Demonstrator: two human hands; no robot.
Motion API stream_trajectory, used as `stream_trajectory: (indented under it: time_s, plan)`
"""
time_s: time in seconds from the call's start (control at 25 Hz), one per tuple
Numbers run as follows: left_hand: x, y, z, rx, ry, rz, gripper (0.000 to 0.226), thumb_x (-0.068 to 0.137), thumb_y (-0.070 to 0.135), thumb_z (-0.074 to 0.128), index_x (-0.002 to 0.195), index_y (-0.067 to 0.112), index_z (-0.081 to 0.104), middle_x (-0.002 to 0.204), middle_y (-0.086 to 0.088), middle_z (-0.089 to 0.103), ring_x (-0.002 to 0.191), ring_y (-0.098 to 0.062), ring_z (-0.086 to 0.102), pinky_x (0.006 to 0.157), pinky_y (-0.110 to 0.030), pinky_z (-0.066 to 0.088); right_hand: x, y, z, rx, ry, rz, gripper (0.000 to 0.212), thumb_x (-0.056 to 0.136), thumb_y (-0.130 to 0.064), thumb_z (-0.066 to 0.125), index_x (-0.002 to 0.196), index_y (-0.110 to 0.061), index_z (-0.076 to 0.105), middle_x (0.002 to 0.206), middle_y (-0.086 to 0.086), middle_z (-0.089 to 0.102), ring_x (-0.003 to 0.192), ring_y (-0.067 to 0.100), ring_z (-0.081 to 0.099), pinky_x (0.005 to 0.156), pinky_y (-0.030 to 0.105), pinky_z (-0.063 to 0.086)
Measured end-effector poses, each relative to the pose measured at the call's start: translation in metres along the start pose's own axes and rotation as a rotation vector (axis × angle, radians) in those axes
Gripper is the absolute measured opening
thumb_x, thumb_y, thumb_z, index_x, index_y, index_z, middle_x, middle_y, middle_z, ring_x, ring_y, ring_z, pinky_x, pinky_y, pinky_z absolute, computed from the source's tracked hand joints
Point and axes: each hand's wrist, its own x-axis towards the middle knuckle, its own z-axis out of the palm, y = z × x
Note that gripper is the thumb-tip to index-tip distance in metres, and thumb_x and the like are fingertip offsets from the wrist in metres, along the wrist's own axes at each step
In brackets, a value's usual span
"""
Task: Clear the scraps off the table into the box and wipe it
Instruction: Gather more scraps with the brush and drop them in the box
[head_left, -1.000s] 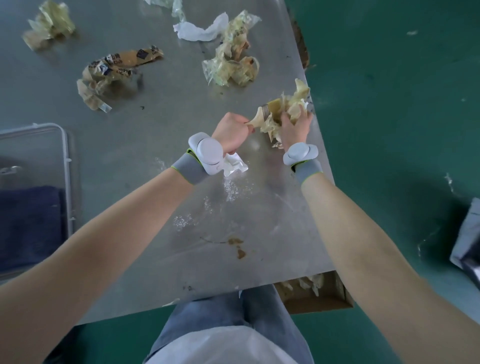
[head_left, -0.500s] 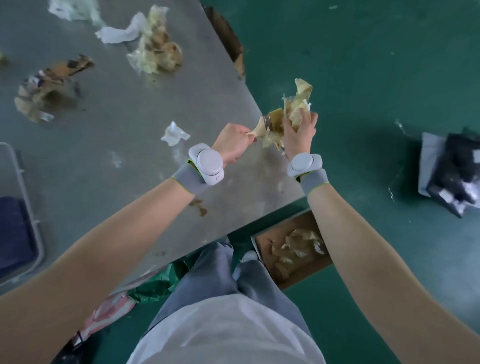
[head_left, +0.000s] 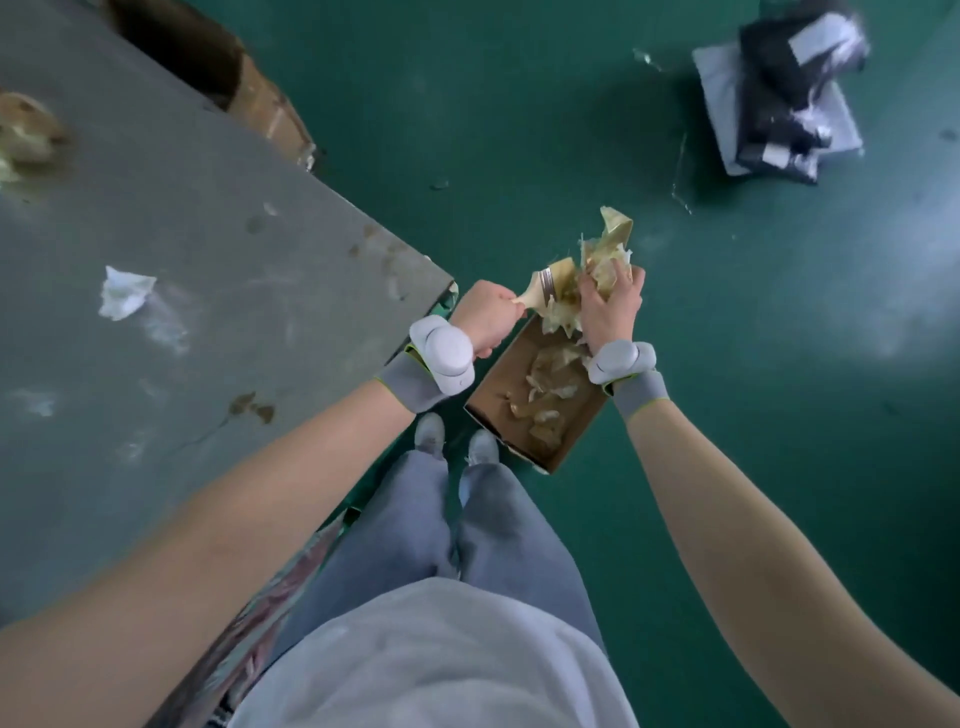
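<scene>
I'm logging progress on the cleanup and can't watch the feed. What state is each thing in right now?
Left hand: grips the brush handle.
Brush: held beside the wad, off the table.
Right hand: holds the wad.
Wad: held above the box's far end, not yet dropped.
Box: open, on the floor, scraps inside.
Table: smeared; a white scrap lies on it.

Two hands: the left hand and the right hand. One brush, gripped by the left fingers. One wad of scraps in the right fingers. One box below them. One table, one white scrap on it.
</scene>
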Motion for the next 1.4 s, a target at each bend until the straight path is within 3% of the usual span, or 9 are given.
stream_trajectory:
  time_s: [0.24,0.44,0.56,0.76,0.92,1.08,1.24,1.32,1.4]
  plan:
    - [0.071,-0.031,0.067,0.163,-0.082,-0.065,0.017,0.093,0.011,0.044,0.082,0.008,0.056,0.053,-0.006,0.032,0.047,-0.020,0.026,0.047,-0.024,0.019,0.024,0.094,0.017,0.045,0.042,0.272,0.041,0.090,-0.030,0.053,0.128,-0.013,0.054,0.135,0.013,0.039,0.119,0.039,0.043,0.104,0.050,0.037]
    - [0.154,-0.084,0.131,0.267,-0.137,-0.164,0.017,0.093,0.011,0.043,0.082,0.011,0.056,0.057,-0.004,0.041,0.052,-0.021,0.034,0.050,-0.024,0.025,0.058,0.201,0.058,0.126,0.042,0.523,0.038,0.085,-0.028,0.056,0.119,-0.012,0.059,0.128,0.012,0.042,0.114,0.035,0.049,0.099,0.049,0.043]
    - [0.196,-0.120,0.157,0.253,-0.142,-0.212,0.016,0.094,0.010,0.044,0.084,0.010,0.056,0.056,-0.004,0.038,0.050,-0.018,0.031,0.047,-0.025,0.023,0.078,0.250,0.085,0.150,0.025,0.623,0.031,0.080,-0.034,0.060,0.101,-0.011,0.058,0.125,0.011,0.042,0.111,0.035,0.051,0.097,0.051,0.045]
    - [0.264,-0.191,0.197,0.241,-0.135,-0.307,0.014,0.092,0.006,0.044,0.084,0.009,0.055,0.056,-0.005,0.035,0.049,-0.017,0.024,0.048,-0.026,0.017,0.101,0.349,0.142,0.193,-0.057,0.731,0.055,0.059,-0.058,0.061,0.088,-0.011,0.063,0.116,0.013,0.057,0.100,0.034,0.061,0.090,0.049,0.052]
    - [0.298,-0.224,0.201,0.229,-0.110,-0.316,0.009,0.091,0.009,0.044,0.084,0.013,0.047,0.062,-0.005,0.031,0.052,-0.016,0.020,0.051,-0.027,0.014,0.110,0.359,0.160,0.274,-0.038,0.772,0.085,0.056,-0.073,0.067,0.116,-0.013,0.063,0.121,0.009,0.063,0.106,0.028,0.063,0.093,0.042,0.052]
    - [0.319,-0.248,0.195,0.248,-0.050,-0.308,0.008,0.088,0.012,0.046,0.081,0.014,0.049,0.071,-0.013,0.035,0.059,-0.021,0.027,0.056,-0.028,0.020,0.119,0.367,0.172,0.411,-0.043,0.893,0.106,0.058,-0.080,0.056,0.138,-0.012,0.047,0.140,0.012,0.049,0.123,0.033,0.050,0.105,0.050,0.041]
    - [0.313,-0.257,0.191,0.316,0.054,-0.209,0.019,0.089,0.020,0.048,0.070,0.018,0.052,0.070,-0.008,0.047,0.068,-0.024,0.038,0.059,-0.028,0.028,0.128,0.380,0.181,0.487,-0.068,0.897,0.105,0.049,-0.085,0.047,0.136,-0.026,0.049,0.148,0.006,0.043,0.136,0.028,0.038,0.115,0.050,0.025]
    - [0.305,-0.260,0.192,0.357,0.052,-0.117,0.027,0.090,0.027,0.050,0.067,0.015,0.057,0.067,-0.009,0.052,0.067,-0.026,0.043,0.057,-0.029,0.029,0.125,0.372,0.176,0.534,-0.084,0.881,0.093,0.062,-0.082,0.049,0.138,-0.029,0.046,0.151,0.003,0.039,0.141,0.025,0.032,0.118,0.049,0.020]
    - [0.299,-0.261,0.197,0.337,-0.010,-0.032,0.026,0.091,0.029,0.053,0.079,0.014,0.070,0.078,-0.011,0.066,0.072,-0.024,0.053,0.062,-0.027,0.036,0.125,0.368,0.173,0.555,-0.101,0.865,0.078,0.079,-0.072,0.048,0.139,-0.023,0.046,0.149,0.006,0.042,0.138,0.026,0.036,0.116,0.048,0.027]
